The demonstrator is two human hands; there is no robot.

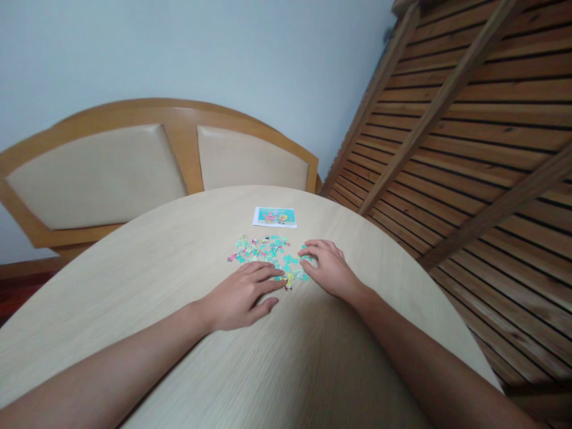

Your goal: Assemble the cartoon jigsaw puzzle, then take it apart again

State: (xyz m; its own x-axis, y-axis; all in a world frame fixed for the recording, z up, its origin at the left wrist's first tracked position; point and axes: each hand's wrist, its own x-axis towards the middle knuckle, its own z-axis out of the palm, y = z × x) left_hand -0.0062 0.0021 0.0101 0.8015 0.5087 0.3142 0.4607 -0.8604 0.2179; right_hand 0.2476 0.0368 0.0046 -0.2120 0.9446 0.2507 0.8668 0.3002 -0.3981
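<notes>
Small jigsaw puzzle pieces [263, 249], mostly turquoise with pink and yellow bits, lie scattered over the middle of the table. My left hand [245, 296] rests palm down at their near edge, fingers apart, its fingertips beside a yellow cluster of pieces [288, 280] that may be joined. To the right, my right hand [328, 268] is above several turquoise pieces, with fingers spread and slightly curled. Its fingertips are near the pieces; whether they touch any is unclear. Beyond the pile lies a picture card [274, 217] showing a pink and a yellow cartoon figure on turquoise.
The light wooden table [179, 250] has a rounded far edge. Behind it stands a wooden bench back [179, 107] with cream padded panels, against a pale wall [201, 47]. A slatted wooden structure [447, 131] slopes along the right side.
</notes>
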